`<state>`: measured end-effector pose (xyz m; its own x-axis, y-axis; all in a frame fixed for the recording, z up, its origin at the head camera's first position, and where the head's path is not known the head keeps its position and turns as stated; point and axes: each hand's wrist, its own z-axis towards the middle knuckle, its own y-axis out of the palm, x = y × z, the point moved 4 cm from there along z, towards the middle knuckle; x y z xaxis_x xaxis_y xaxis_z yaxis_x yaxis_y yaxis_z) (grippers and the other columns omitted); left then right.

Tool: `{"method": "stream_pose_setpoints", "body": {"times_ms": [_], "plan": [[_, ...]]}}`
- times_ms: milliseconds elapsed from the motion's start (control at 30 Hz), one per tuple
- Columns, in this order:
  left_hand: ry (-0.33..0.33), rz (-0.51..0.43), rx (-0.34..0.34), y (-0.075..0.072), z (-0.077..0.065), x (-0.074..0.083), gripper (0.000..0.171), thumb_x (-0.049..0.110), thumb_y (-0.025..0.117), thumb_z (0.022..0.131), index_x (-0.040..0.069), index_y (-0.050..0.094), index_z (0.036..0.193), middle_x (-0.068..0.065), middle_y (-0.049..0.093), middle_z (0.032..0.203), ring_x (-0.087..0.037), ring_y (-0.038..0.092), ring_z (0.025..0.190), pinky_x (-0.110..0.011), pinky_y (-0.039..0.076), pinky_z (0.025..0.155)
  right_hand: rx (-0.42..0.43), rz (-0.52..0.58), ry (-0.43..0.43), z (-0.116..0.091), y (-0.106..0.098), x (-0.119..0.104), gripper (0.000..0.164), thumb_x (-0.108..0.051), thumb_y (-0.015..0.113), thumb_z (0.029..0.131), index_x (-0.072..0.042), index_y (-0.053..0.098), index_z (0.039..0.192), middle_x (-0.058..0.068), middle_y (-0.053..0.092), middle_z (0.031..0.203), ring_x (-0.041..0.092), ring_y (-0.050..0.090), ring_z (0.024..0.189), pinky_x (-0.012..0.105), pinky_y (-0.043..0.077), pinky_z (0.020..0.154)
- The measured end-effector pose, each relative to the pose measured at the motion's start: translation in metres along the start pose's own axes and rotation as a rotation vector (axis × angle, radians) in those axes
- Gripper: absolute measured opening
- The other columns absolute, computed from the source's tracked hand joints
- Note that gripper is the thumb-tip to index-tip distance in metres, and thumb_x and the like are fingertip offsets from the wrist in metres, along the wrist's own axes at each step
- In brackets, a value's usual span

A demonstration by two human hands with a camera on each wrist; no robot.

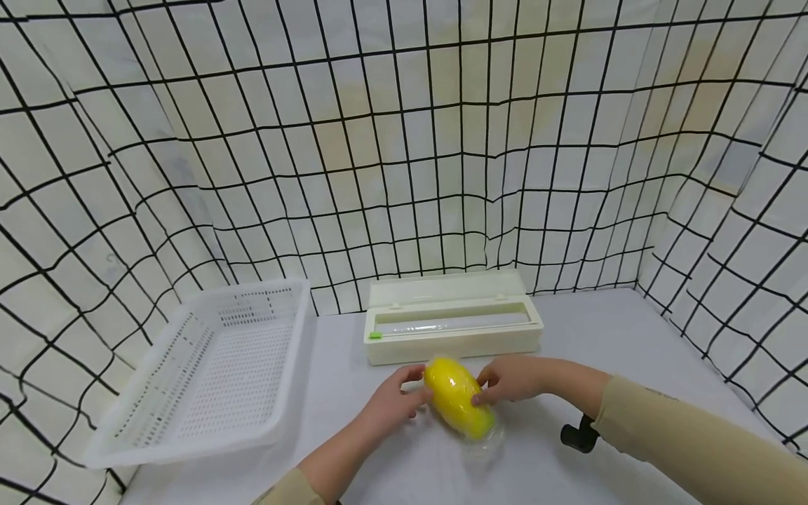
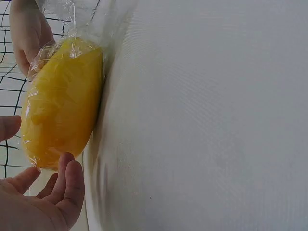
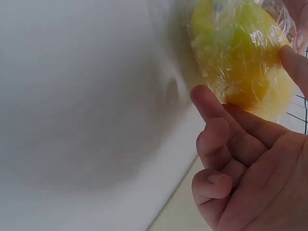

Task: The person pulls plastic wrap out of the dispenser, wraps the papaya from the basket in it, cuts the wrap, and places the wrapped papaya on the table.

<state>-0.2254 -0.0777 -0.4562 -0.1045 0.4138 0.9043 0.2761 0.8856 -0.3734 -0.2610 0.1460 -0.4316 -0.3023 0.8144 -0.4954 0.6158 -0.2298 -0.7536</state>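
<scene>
A yellow fruit (image 1: 453,393) with a greenish end, its kind unclear, is wrapped in clear cling film in the middle of the table, the loose film trailing toward the near side. My right hand (image 1: 514,379) pinches its side, thumb (image 3: 294,65) on the film and index finger against the underside. At the opposite end, my left hand (image 1: 391,400) has loosely spread fingers (image 2: 72,178) with tips right at the wrapped surface. Just behind stands a cream cling film box (image 1: 454,345), lid raised, with a film roll and a green slider (image 1: 375,335) showing.
A white perforated plastic basket (image 1: 287,379) stands on the left of the white-covered table (image 1: 587,330). Black grid netting (image 1: 404,175) over pale cloth encloses the back and both sides. A small black device (image 1: 579,435) hangs under the right wrist.
</scene>
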Motion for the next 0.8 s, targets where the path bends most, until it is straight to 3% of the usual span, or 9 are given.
{"method": "stream_pose_setpoints", "body": {"times_ms": [200,500,800], "plan": [[0.038,0.035,-0.051,0.007,0.007,0.000,0.071,0.028,0.074,0.087,0.016,0.042,0.150,-0.013,0.049,0.143,-0.021,0.061,0.097,-0.036,0.056,0.075,0.097,0.036,-0.013,-0.005,0.011,0.005,0.044,-0.054,0.067,0.088,-0.016,0.071,0.111,-0.011,0.063,0.086,0.011,0.056,0.079,0.034,0.049,0.073],[0.049,0.052,-0.044,0.010,0.011,0.002,0.074,0.026,0.071,0.089,0.015,0.037,0.153,-0.013,0.049,0.144,-0.020,0.061,0.100,-0.037,0.056,0.076,0.191,-0.006,0.032,-0.009,0.018,0.003,0.051,-0.061,0.064,0.087,-0.017,0.072,0.109,-0.009,0.067,0.093,0.011,0.057,0.080,0.038,0.051,0.077],[0.047,0.066,-0.057,0.015,0.010,0.008,0.066,0.021,0.068,0.090,0.015,0.041,0.151,-0.014,0.050,0.143,-0.022,0.061,0.100,-0.039,0.055,0.075,0.246,0.037,0.017,-0.017,0.023,-0.002,0.045,-0.061,0.064,0.086,-0.017,0.073,0.094,-0.009,0.060,0.072,0.013,0.053,0.068,0.033,0.046,0.063]]}}
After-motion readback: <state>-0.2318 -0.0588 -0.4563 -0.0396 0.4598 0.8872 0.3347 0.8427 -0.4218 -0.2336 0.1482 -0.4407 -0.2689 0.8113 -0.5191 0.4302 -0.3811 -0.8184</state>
